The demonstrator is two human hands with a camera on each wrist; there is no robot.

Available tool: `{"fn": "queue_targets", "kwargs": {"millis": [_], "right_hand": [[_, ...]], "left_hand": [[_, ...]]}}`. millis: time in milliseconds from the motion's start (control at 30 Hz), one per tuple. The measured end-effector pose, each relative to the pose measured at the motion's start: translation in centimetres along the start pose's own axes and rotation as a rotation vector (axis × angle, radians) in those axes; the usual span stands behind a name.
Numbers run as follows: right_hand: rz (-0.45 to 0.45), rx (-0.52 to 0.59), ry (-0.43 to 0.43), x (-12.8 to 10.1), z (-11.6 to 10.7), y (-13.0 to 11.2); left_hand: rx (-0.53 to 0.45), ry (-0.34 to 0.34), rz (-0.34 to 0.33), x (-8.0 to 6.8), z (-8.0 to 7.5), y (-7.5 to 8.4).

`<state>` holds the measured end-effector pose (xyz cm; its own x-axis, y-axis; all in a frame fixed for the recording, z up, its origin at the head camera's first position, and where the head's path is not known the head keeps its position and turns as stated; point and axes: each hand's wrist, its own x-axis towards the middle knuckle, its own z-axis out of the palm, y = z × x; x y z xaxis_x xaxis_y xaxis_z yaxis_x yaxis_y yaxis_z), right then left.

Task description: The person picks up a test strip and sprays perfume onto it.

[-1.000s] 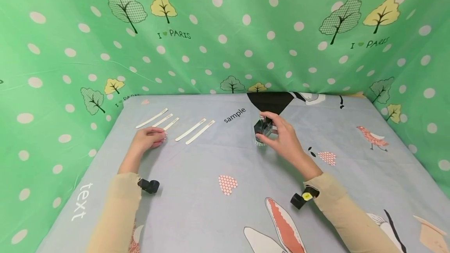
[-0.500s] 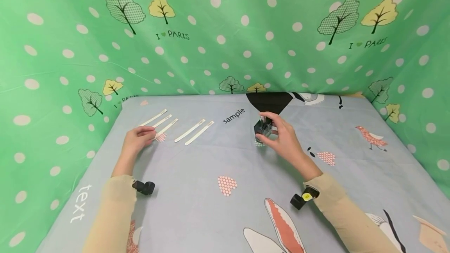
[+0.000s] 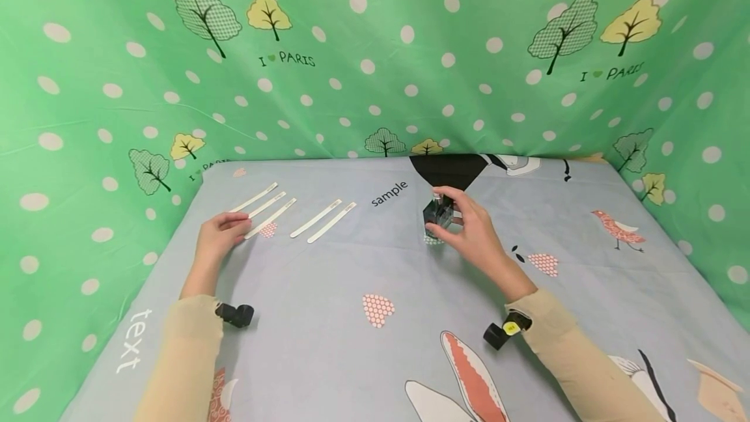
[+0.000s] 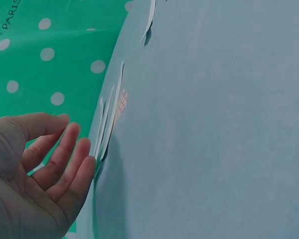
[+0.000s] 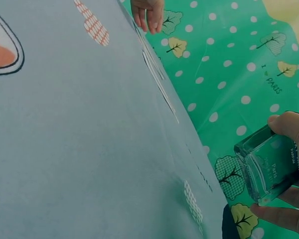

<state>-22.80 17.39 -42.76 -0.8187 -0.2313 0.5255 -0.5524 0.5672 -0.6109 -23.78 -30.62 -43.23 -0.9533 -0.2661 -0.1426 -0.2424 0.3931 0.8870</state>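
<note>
Head view: a table (image 3: 375, 357) under a grey-blue printed cloth fills the space, with green dotted fabric (image 3: 363, 51) hung behind it. The right hand (image 3: 474, 230) grasps a small square glass bottle (image 3: 438, 213) standing right of the table's middle, thumb and fingers curled round its sides. The left hand (image 3: 219, 236) lies with fingers relaxed, their tips at the near ends of five white paper strips (image 3: 293, 210) lying far left.
</note>
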Motion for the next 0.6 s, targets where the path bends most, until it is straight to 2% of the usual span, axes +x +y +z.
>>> {"fn": "queue_targets", "kwargs": {"millis": [367, 600], "right_hand": [[-0.001, 0.008, -0.008, 0.0, 0.1, 0.0], [-0.003, 0.012, -0.008, 0.0, 0.2, 0.0]], "left_hand": [[0.014, 0.015, -0.029, 0.2, -0.2, -1.3], [0.03, -0.009, -0.049, 0.0, -0.4, -1.8]]}}
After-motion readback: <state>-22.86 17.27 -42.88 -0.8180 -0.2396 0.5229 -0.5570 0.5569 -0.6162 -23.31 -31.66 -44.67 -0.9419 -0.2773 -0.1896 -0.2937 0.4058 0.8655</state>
